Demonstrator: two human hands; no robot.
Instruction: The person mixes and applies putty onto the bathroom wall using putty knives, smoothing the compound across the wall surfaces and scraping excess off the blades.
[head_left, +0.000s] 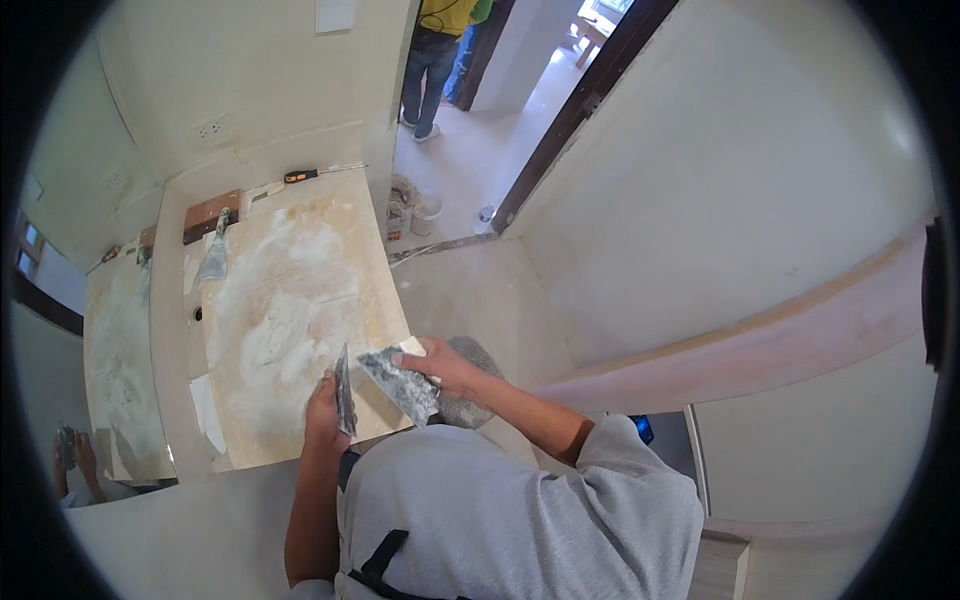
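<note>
My right hand [447,368] grips a putty knife [398,388], its wide blade smeared with grey and white paste. My left hand [323,412] is closed round a second flat scraper [345,388], seen almost edge-on. The two blades are close together, just over the near right edge of a wooden worktop [385,300]. White filler or powder [285,330] is spread in patches across this board. Another putty knife [214,255] lies towards the worktop's far left.
A brown block [210,214] and an orange-and-black screwdriver [301,176] lie along the worktop's back. A mirror [110,350] stands on the left. Buckets [426,214] sit by the doorway, where another person [430,70] stands. A pinkish curved ledge [740,345] runs along the right wall.
</note>
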